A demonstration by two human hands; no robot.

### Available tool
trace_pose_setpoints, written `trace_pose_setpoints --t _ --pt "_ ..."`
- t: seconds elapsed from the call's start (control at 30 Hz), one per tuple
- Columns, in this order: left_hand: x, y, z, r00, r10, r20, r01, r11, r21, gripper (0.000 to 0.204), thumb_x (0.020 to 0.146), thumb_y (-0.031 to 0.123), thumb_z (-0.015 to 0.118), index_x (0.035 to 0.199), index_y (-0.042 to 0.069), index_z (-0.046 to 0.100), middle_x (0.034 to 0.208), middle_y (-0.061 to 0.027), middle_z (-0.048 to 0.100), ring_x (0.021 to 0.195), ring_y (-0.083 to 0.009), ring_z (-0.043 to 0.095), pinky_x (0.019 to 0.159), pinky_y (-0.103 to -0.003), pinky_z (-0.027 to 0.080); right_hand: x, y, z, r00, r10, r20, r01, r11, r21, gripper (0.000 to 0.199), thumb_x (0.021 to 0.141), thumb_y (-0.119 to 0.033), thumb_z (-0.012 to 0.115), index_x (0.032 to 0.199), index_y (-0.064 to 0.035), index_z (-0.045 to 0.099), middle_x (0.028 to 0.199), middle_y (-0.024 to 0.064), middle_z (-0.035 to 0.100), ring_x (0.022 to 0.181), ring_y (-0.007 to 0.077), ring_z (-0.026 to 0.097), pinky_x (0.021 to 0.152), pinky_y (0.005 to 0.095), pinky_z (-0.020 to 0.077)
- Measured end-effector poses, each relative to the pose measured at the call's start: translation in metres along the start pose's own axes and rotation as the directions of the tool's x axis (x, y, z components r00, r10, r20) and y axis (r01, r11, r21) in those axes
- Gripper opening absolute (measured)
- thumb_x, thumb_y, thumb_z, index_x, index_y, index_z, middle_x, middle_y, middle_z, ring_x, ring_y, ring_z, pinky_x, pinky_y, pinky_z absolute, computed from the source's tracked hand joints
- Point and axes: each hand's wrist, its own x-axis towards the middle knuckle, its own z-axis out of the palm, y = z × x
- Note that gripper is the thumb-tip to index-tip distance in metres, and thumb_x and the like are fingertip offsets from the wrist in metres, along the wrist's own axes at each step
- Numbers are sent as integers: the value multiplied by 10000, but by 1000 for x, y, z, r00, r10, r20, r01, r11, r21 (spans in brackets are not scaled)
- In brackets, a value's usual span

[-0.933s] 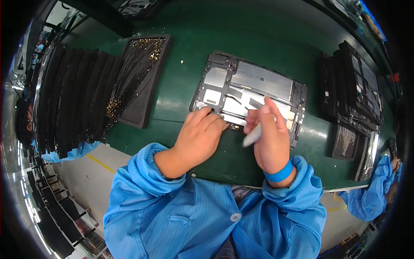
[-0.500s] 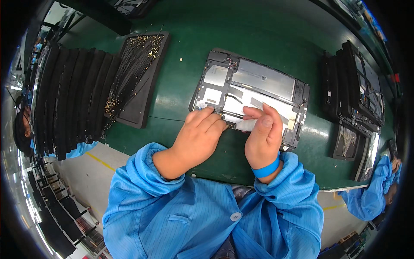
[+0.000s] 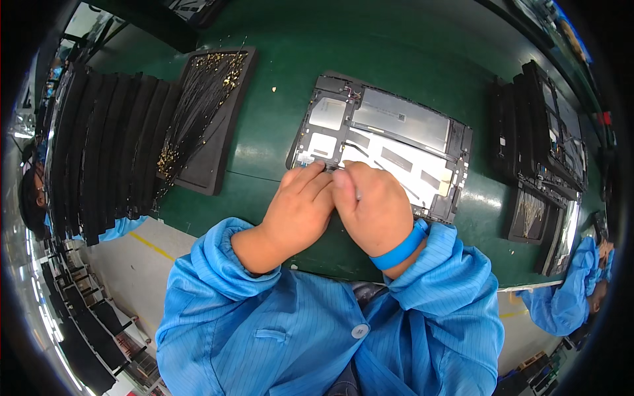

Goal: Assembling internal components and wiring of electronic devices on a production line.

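The opened tablet chassis (image 3: 389, 142) lay flat on the green desk (image 3: 277, 86), a little toward one o'clock of the picture's centre, its silver battery panel and white sheets facing up. Both hands met at its near edge, at about six o'clock of the chassis. The left hand (image 3: 300, 204) lay palm down with its fingers stretched onto the lower left corner of the chassis, loosely open and gripping nothing that could be seen. The right hand (image 3: 373, 208) was curled close beside it, touching it, the fingertips pressed down on the board's edge; whether it pinched anything small could not be told. A blue wrist strap (image 3: 403, 247) circled the right wrist, and blue sleeves (image 3: 251, 310) ran in from six o'clock. At ten o'clock of the hands stood a black tray (image 3: 211, 119) of thin cables with gold ends, beside a row of dark trays (image 3: 99, 152) at nine o'clock. At three o'clock sat a stack of dark frames (image 3: 541, 125), and another person's blue sleeve (image 3: 568, 297) showed at four o'clock.
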Motion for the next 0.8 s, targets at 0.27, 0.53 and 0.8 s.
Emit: trace_pose_setpoints --t 0.27,0.53,0.8 --pt "1 0 1 1000 -1 22 1 1000 -12 186 642 65 520 826 41 530 865 -79 528 916 -263 486 761 -355 369 -22 31 15 895 327 -303 -101 811 576 216 861 -190 398 954 5 408 729 111 583 656 157 550 615 270 438" --pt "0 1 2 1000 -6 19 7 1000 -16 182 644 74 509 822 44 531 861 -81 526 916 -263 485 759 -354 372 -25 34 18 926 208 -315 -31 873 486 201 856 -174 414 957 -2 396 730 115 585 668 165 561 637 262 437" --pt "2 0 1 999 -2 33 3 999 -35 205 634 76 513 833 31 532 877 -89 532 924 -266 484 764 -358 370 -16 21 9 915 274 -296 -108 874 473 142 827 -149 459 876 -15 461 705 115 580 623 204 570 601 276 452"
